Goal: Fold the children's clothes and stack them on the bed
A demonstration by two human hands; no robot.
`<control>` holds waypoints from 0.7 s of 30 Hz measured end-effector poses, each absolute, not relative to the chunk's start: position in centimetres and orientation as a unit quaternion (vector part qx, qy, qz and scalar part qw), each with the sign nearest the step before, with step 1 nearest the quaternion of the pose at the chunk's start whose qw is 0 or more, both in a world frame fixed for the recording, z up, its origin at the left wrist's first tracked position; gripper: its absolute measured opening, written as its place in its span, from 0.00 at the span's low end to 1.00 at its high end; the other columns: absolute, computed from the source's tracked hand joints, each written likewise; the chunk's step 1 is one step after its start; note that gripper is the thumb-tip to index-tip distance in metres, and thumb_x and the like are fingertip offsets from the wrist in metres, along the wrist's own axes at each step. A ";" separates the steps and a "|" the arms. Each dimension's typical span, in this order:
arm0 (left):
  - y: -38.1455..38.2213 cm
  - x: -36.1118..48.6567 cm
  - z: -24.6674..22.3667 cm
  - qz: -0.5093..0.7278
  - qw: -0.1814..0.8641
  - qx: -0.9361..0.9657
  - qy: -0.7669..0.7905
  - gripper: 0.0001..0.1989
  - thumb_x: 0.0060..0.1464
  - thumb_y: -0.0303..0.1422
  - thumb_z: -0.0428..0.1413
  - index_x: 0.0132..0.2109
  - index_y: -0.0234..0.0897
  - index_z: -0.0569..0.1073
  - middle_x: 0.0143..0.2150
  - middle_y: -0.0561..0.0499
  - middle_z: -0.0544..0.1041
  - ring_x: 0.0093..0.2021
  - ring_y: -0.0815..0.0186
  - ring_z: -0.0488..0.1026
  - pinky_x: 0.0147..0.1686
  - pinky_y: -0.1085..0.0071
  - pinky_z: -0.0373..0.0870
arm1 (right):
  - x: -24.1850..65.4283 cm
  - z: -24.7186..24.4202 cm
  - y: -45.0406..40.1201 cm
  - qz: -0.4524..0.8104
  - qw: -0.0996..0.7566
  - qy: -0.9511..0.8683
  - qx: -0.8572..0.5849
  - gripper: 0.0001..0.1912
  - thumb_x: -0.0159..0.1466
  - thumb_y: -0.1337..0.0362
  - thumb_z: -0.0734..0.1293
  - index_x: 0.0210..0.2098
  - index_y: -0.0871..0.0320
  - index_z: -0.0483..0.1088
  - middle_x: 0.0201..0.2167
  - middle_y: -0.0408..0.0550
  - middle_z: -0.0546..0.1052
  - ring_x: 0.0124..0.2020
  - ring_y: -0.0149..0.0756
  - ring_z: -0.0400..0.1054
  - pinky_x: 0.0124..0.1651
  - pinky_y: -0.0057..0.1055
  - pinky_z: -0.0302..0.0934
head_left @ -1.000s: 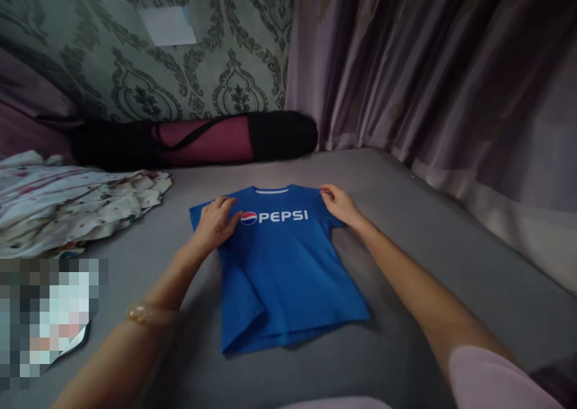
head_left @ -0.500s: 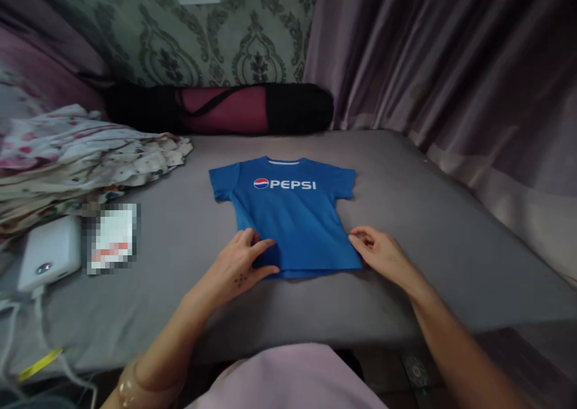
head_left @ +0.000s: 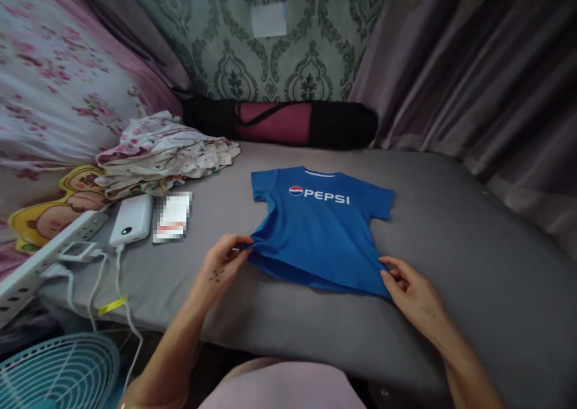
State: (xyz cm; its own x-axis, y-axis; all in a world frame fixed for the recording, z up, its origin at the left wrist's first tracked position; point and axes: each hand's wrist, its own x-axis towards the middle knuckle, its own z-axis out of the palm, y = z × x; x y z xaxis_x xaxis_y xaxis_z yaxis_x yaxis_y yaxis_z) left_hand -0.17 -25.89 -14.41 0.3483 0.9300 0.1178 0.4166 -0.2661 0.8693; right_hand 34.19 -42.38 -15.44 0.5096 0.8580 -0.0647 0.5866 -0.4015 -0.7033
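Note:
A blue PEPSI T-shirt (head_left: 320, 235) lies face up on the grey sheet (head_left: 315, 322), its collar away from me and its hem toward me. Pinched in my left hand (head_left: 225, 265) is the hem's left corner, lifted a little so that the hem gapes and the inside of the back layer shows. At the opposite corner, my right hand (head_left: 412, 292) has thumb and forefinger closed on the hem's edge. Both sleeves rest spread out on the sheet.
Behind the shirt lies a long black and maroon bag (head_left: 274, 124). To the left are crumpled patterned cloth (head_left: 166, 154), a white power bank (head_left: 131, 220) with a cable, a blurred-out card (head_left: 174, 217), a power strip (head_left: 54, 256) and a blue fan (head_left: 58, 373).
My left hand has gone from spread fingers over the lower left of the shirt to pinching its hem corner, pulled outward and up. The view has swung left, bringing the fan in.

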 end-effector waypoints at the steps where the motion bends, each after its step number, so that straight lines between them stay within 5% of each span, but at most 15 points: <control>1: -25.8 -1.0 -14.7 0.333 0.403 0.704 0.480 0.11 0.53 0.37 0.54 0.41 0.37 0.73 0.36 0.50 0.74 0.34 0.66 0.71 0.32 0.72 0.67 | 34.2 -15.5 -42.4 0.216 0.317 -0.449 -0.807 0.23 0.60 0.50 0.60 0.48 0.58 0.70 0.27 0.43 0.71 0.21 0.31 0.63 0.25 0.28 0.58; 9: -26.3 -2.0 -15.2 0.273 0.294 0.750 0.526 0.15 0.52 0.36 0.51 0.44 0.39 0.75 0.38 0.50 0.71 0.31 0.67 0.69 0.33 0.70 0.68 | 34.3 -15.3 -42.3 0.217 0.269 -0.468 -0.813 0.22 0.62 0.51 0.58 0.48 0.54 0.72 0.27 0.43 0.75 0.18 0.30 0.60 0.24 0.29 0.58; 15: -26.3 -1.5 -15.2 0.211 0.204 0.800 0.523 0.19 0.56 0.45 0.50 0.51 0.40 0.72 0.36 0.49 0.73 0.31 0.64 0.71 0.33 0.68 0.68 | 33.0 -15.0 -43.0 0.174 0.233 -0.460 -0.839 0.22 0.64 0.49 0.59 0.50 0.54 0.71 0.26 0.44 0.75 0.24 0.35 0.67 0.30 0.31 0.59; 21: -26.3 -1.7 -15.0 0.212 0.202 0.821 0.490 0.19 0.56 0.41 0.48 0.52 0.43 0.71 0.38 0.50 0.76 0.34 0.61 0.73 0.32 0.68 0.69 | 31.5 -14.4 -43.1 0.132 0.228 -0.438 -0.859 0.21 0.63 0.54 0.61 0.53 0.54 0.67 0.29 0.46 0.76 0.27 0.37 0.69 0.34 0.31 0.59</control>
State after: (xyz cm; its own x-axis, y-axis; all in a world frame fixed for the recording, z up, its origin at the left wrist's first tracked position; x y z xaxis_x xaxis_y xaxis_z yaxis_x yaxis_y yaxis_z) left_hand -1.67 -26.29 -14.96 0.4292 0.8906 0.1504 0.7186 -0.4376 0.5405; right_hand 31.50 -43.13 -14.38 0.5813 0.8132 -0.0270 0.6927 -0.5120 -0.5079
